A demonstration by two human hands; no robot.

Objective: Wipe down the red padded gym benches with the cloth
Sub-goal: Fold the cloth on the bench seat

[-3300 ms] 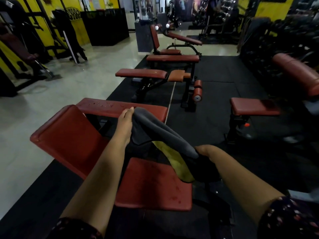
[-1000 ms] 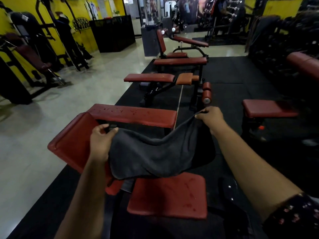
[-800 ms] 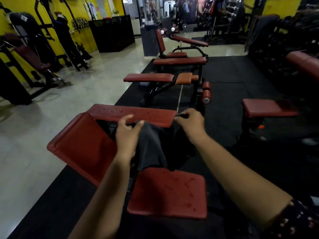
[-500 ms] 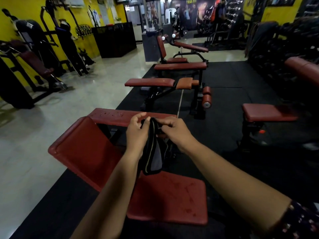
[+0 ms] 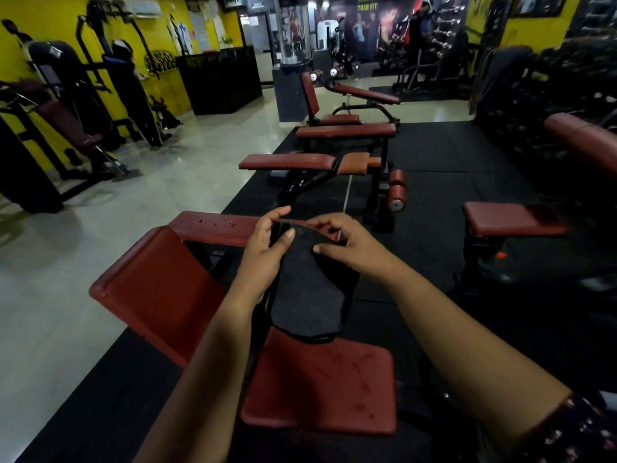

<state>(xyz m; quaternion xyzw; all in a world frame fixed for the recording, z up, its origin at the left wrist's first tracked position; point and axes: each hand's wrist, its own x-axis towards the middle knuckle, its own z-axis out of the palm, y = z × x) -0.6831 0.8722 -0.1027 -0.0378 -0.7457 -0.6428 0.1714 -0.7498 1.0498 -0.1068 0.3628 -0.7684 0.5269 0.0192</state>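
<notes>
A dark grey cloth (image 5: 305, 292) hangs folded in front of me, above the nearest red bench. My left hand (image 5: 267, 248) pinches its upper left edge and my right hand (image 5: 347, 245) pinches its upper right edge. Below lies the bench's square red seat pad (image 5: 320, 385), speckled with droplets. Its tilted red back pad (image 5: 163, 292) rises to the left, and a long red pad (image 5: 213, 225) with droplets crosses behind the hands.
More red benches (image 5: 287, 162) (image 5: 345, 131) stand in a row ahead on the black floor mat (image 5: 430, 195). A small red bench (image 5: 510, 218) is on the right. Pale tiled floor (image 5: 83, 228) and black machines along a yellow wall lie to the left.
The cloth was spread wide between both hands, then the hands came together and folded it. It now hangs as a narrower folded panel held at its top edge.
</notes>
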